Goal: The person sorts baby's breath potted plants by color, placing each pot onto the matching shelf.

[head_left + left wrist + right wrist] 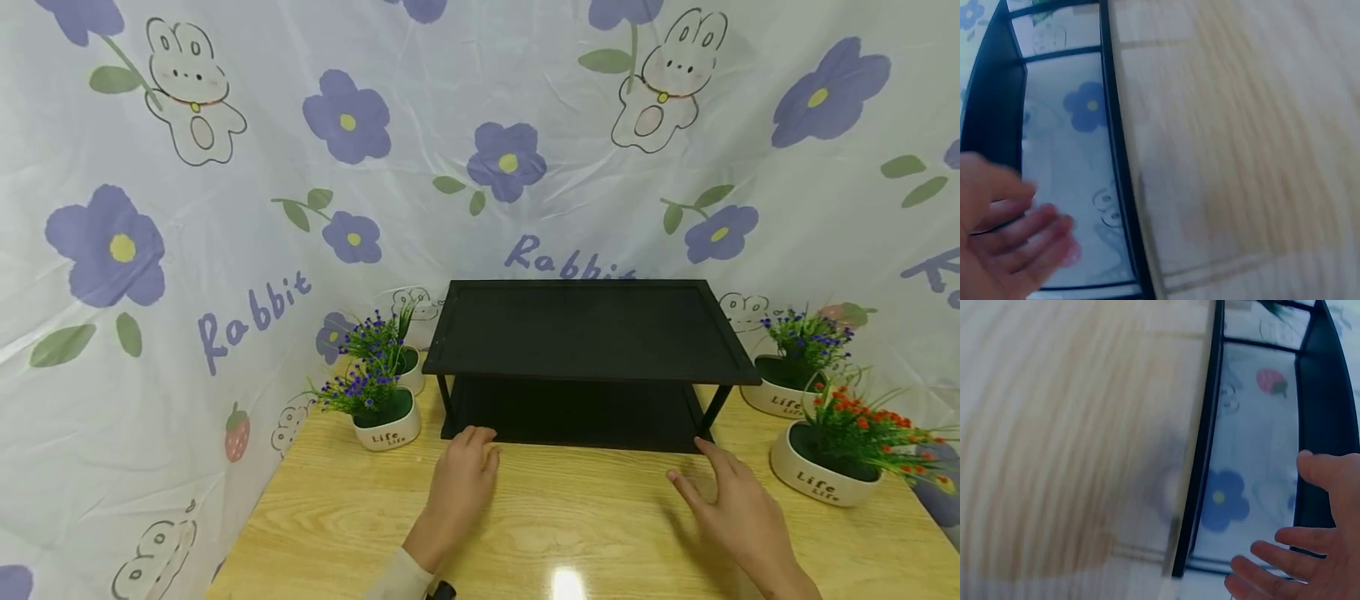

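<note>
A black two-tier rack [592,329] stands on the wooden table, its lower shelf [577,412] lying low near the tabletop. My left hand [463,475] is at the rack's front left, fingertips near the lower shelf's front edge; whether they touch it I cannot tell. At the front right corner, my right hand [738,508] reaches toward the foot of the post, thumb and fingers spread. Both wrist views show a hand with relaxed fingers and nothing held: the left hand [1010,244] slightly blurred, the right hand [1310,556] beside the rack's dark frame.
Left of the rack sit two white pots of purple flowers, the front pot [386,425] nearer me. To its right are a purple-flowered pot [780,400] and a red-flowered pot [825,475]. Behind hangs a rabbit-and-flower printed cloth [420,100]. The wooden table [585,517] extends toward me.
</note>
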Motion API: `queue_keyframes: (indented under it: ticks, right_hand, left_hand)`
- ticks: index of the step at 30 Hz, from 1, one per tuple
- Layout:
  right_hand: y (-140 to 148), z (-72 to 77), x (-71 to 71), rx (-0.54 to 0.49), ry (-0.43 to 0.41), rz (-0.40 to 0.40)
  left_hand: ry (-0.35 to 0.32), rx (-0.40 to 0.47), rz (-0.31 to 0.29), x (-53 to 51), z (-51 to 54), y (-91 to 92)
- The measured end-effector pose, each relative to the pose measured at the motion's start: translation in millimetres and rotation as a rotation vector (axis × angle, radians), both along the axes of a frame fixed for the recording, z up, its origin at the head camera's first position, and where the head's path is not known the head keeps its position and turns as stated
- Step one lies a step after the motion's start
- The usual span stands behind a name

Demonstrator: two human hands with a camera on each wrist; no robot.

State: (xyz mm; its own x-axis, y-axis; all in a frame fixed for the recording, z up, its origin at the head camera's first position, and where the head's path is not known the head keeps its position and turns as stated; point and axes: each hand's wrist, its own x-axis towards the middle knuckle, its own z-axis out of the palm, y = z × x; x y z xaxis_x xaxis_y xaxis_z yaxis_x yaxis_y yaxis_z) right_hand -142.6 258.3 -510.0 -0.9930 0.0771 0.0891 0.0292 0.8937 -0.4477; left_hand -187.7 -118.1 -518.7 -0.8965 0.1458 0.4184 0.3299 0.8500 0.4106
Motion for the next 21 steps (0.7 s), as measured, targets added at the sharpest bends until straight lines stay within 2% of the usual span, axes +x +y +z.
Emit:
queue_keyframes:
  ticks: [3, 6, 9, 13, 15, 21]
  right_hand:
    - [17, 4.9, -0.5, -0.056, -0.063, -0.056]
    - [40, 7.1, -0.3, -0.125, -0.121, -0.090]
    - [66, 4.5, 2.5, -0.176, -0.143, -0.097]
    - [101, -2.5, 9.7, -0.186, -0.143, -0.134]
    - [116, -6.0, 13.8, -0.192, -0.146, -0.197]
    - [146, -13.3, 25.1, -0.229, -0.181, -0.443]
  left_hand:
    - [0.083, 0.118, 0.045, -7.9, 1.7, -8.0]
    - [0.158, 0.185, 0.077, -17.5, 2.4, -19.1]
    - [0.170, 0.229, 0.119, -25.5, 1.1, -31.1]
    - [0.138, 0.266, 0.171, -33.0, 1.2, -44.7]
    - [0.120, 0.277, 0.186, -36.5, 2.3, -49.6]
    - [0.002, 0.311, 0.207, -46.6, 6.2, -56.9]
